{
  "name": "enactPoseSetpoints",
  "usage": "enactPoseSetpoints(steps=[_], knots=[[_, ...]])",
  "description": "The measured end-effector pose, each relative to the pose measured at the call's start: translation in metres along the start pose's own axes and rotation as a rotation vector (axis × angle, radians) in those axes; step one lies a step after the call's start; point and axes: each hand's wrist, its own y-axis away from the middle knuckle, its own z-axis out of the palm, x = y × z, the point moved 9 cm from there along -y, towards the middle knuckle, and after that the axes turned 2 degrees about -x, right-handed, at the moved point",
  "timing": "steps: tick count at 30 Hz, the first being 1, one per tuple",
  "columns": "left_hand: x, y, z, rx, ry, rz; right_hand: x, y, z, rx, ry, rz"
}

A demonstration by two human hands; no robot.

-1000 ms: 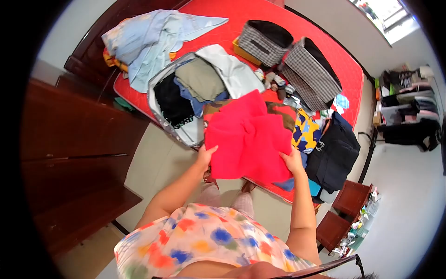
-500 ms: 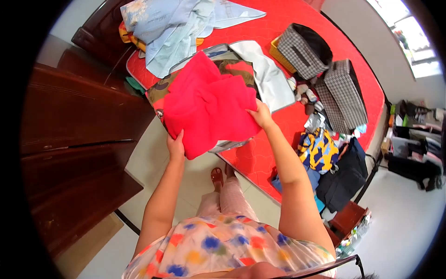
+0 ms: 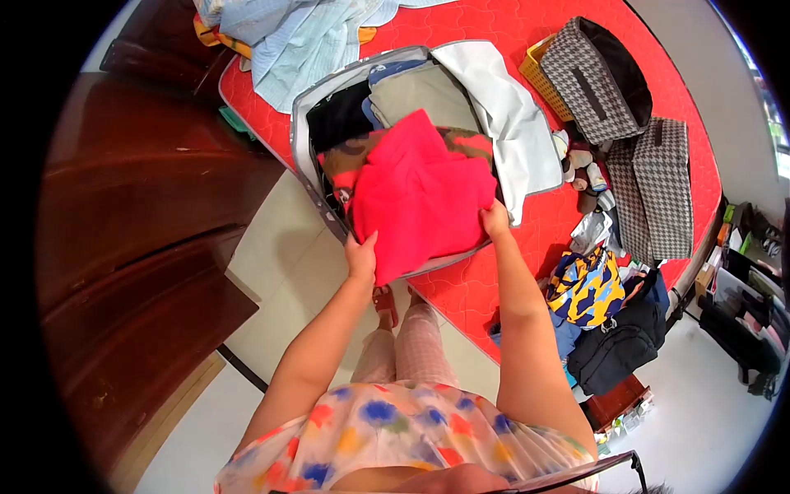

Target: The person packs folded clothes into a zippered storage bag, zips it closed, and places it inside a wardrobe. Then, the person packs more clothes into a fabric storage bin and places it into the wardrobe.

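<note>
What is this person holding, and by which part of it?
A red cloth, gripped by its near edge: the left hand at the right-side corner, the right hand near the left-side corner.

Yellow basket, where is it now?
In the head view, the yellow basket is at the upper right, on the red bed, against the upper checked bin's left side.

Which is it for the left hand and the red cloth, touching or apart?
Touching. The head camera's view shows the left hand holding the red cloth by its near left edge, with the thumb against the fabric.
</note>
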Motion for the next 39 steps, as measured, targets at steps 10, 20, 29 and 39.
enactPoseSetpoints(steps=[10, 20, 29, 39], knots=[[-0.015, -0.015, 0.012, -0.084, 0.125, -0.267, -0.169, 0.095, -0.006, 0.348, 0.215, -0.399], [-0.044, -0.056, 0.026, -0.286, -0.101, -0.335, -0.2, 0.183, 0.163, 0.176, 0.269, -0.055], [-0.006, -0.028, 0.047, -0.659, -0.014, -0.565, -0.176, 0.127, 0.135, 0.117, 0.375, -0.033], [-0.054, -0.018, 0.039, -1.045, -1.599, 0.953, -0.171, 0.11, 0.135, -0.071, 0.442, -0.073]])
